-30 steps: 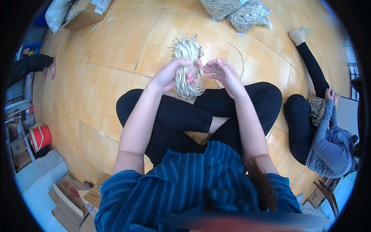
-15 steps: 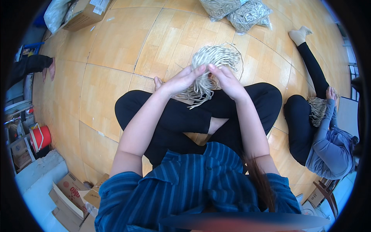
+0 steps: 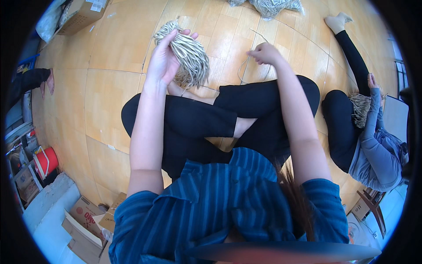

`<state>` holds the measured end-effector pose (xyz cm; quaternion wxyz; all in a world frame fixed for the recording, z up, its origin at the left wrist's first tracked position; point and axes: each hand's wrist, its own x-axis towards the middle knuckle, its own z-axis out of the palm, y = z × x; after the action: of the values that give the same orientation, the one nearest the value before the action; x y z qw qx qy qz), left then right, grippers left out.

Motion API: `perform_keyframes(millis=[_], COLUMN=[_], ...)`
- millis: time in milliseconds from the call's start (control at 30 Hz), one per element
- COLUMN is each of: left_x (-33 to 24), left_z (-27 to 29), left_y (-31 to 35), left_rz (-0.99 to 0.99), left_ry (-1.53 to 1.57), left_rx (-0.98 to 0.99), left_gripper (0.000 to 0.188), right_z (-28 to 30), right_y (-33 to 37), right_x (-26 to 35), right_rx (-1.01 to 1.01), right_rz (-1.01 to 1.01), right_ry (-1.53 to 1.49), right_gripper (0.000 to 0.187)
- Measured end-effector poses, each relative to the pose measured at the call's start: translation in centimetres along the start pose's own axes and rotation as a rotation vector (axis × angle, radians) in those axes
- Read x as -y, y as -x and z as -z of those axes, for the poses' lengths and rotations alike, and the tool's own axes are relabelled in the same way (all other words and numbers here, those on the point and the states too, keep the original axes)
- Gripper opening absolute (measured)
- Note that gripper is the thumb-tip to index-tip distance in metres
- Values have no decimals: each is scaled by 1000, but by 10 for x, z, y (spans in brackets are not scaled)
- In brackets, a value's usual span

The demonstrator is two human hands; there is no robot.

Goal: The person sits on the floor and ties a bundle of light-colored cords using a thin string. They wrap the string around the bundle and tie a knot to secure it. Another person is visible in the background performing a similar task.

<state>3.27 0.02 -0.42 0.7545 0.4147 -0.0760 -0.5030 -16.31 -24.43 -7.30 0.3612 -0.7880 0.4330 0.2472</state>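
Note:
My left hand (image 3: pixel 161 62) is wrapped around a thick bundle of pale beige cords (image 3: pixel 190 58), held up above the floor beyond my crossed legs. The cords fold over near the fingers and their loose strands hang toward my shin. To the right, apart from the bundle, my right hand (image 3: pixel 266 53) is closed with the index finger pointing left. A single thin cord (image 3: pixel 240 71) runs from this hand down toward my leg, and a short end sticks out above the knuckles.
Clear bags of similar cord (image 3: pixel 274 8) lie on the tiled floor (image 3: pixel 114 92) ahead. At right a seated person (image 3: pixel 380 154) holds another bundle (image 3: pixel 361 110). A person's feet (image 3: pixel 50 81), a red bucket (image 3: pixel 46 160) and cardboard boxes (image 3: pixel 85 215) are at left.
Both hands were together on the bundle in front of me. The left has carried it left and away from me; the right has moved off it to the right with a single cord.

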Motion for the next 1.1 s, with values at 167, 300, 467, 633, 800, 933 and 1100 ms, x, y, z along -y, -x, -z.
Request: perform_keyframes(millis=[167, 300, 467, 633, 800, 933, 1100], left_x=[6, 8, 12, 17, 21, 20, 14], left_z=[-4, 2, 2, -22, -31, -24, -9], left_y=[-2, -4, -4, 5, 14, 10, 4], left_rz=[137, 131, 83, 141, 185, 91, 53], left_ry=[44, 88, 352, 206, 218, 279, 231], left_rx=[-125, -52, 68, 90, 150, 119, -61], left_gripper=[38, 37, 41, 60, 75, 51, 20], right_z=[-66, -60, -9, 46, 43, -4, -54], right_y=[-23, -43, -12, 48, 86, 100, 107], right_x=[19, 14, 36, 109, 149, 146, 124], right_rx=[-317, -70, -161, -223, -134, -33, -140], right_rz=[20, 38, 477, 875, 1045, 946, 867], right_ry=[435, 215, -673, -1112, -1140, -1207, -1087], right_gripper=[45, 34, 23, 18, 18, 18, 17])
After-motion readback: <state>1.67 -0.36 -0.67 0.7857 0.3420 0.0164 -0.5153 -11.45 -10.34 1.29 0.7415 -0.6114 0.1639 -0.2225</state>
